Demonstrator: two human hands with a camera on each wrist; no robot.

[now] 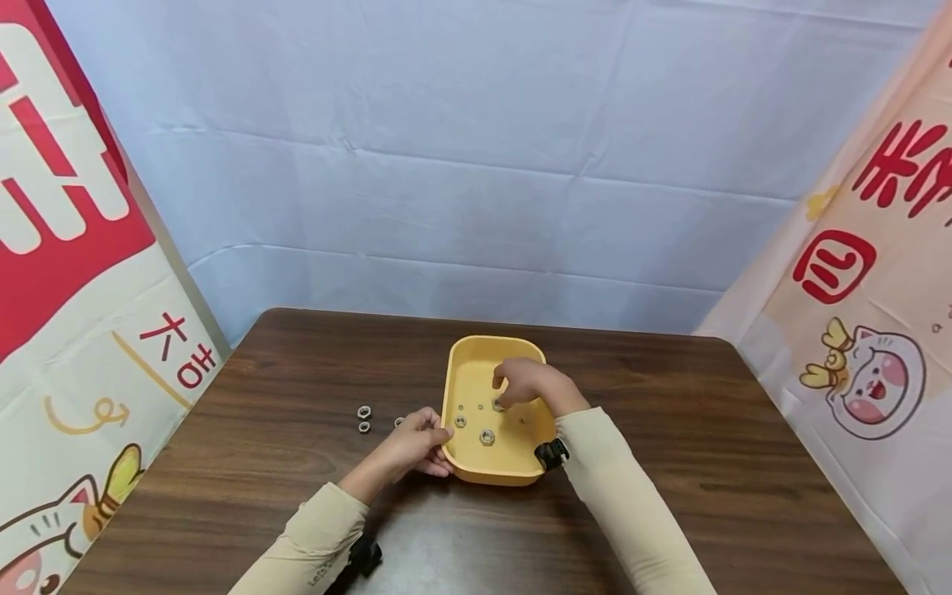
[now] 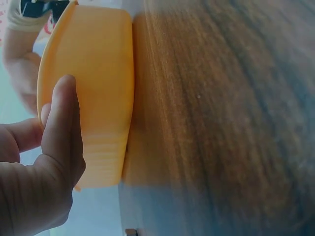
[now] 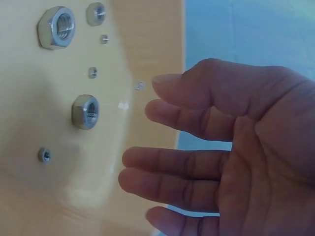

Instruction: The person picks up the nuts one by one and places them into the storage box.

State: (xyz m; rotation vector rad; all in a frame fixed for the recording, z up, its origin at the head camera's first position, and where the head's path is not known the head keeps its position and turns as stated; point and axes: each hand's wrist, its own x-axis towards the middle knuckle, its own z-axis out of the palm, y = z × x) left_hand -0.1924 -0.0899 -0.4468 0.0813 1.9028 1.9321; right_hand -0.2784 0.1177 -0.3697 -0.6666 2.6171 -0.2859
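Observation:
A yellow plastic tray [image 1: 497,473] stands on the table with several steel hex nuts of different sizes on its floor, among them a large nut [image 1: 487,437] and a medium nut [image 3: 86,112]. My left hand [image 1: 418,446] grips the tray's near left rim, thumb over the edge and fingers along the outer wall [image 2: 101,73]. Above the far part of the tray is my right hand [image 1: 530,383]. Its fingers are relaxed and apart from the nuts, and nothing lies between thumb and fingertips in the right wrist view.
Left of the tray, a pair of nuts [image 1: 364,419] lies on the dark wooden table [image 1: 632,397]. Another nut [image 1: 399,421] sits close to my left hand, partly hidden. A pale cloth [image 1: 461,207] hangs behind the table, with printed banners at both sides.

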